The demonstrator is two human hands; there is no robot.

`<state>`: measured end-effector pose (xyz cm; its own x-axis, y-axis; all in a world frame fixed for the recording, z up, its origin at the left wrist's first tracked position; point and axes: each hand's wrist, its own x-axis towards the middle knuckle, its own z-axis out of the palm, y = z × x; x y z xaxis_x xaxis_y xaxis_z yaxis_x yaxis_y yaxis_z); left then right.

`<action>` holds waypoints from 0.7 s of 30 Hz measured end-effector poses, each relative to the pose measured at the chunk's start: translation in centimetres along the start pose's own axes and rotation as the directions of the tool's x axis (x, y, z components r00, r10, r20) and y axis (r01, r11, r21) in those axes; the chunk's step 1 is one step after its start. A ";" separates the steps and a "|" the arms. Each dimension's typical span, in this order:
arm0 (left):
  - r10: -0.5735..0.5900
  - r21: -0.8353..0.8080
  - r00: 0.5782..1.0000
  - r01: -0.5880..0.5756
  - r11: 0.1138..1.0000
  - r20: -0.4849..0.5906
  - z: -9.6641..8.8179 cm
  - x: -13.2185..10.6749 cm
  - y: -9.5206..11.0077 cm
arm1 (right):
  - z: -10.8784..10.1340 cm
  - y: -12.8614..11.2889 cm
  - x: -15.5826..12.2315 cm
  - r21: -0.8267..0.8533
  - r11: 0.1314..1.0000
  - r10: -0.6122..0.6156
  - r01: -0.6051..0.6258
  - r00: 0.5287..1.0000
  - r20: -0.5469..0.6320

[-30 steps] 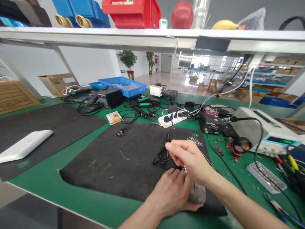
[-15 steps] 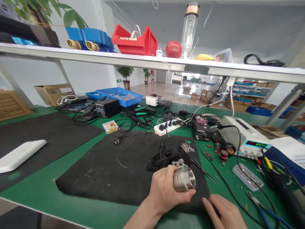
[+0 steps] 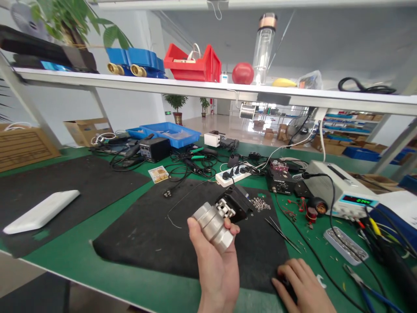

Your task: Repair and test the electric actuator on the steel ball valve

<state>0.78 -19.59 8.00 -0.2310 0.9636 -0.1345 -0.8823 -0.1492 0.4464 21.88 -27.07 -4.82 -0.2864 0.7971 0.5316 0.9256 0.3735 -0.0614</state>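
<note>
My left hand (image 3: 216, 265) is raised over the black mat (image 3: 156, 234), fingers wrapped round a silver metal valve body (image 3: 213, 224) with a black actuator box (image 3: 237, 203) on its far end. My right hand (image 3: 301, 284) rests low at the mat's front right corner with its fingers curled down on the surface; what is under them is hidden. A heap of small silver rings (image 3: 259, 203) lies on the mat beyond the valve, and thin black tweezers (image 3: 282, 229) lie to the right.
A white power strip (image 3: 235, 173) with tangled cables, a black soldering station (image 3: 282, 181) and a grey power supply (image 3: 339, 188) stand behind. A parts tray (image 3: 342, 245) and blue-handled pliers (image 3: 365, 284) lie right. A white slab (image 3: 41, 211) lies left. A shelf (image 3: 208, 89) runs overhead.
My left hand lifted the valve off the mat and turned it, bringing its black box and cable up. My right hand let go and dropped to the mat's front right corner.
</note>
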 end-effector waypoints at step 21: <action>0.074 -0.065 0.919 -0.107 0.992 -0.388 -6.8 0.9 1.1 | 2.6 -9.6 10.5 0.084 0.989 0.109 -0.125 0.980 0.169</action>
<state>-3.22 -20.39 2.38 -0.4367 0.7880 -0.4340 -0.8771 -0.2658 0.4000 9.38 -21.09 -0.86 -0.2214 0.9018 0.3711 0.9300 0.3097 -0.1978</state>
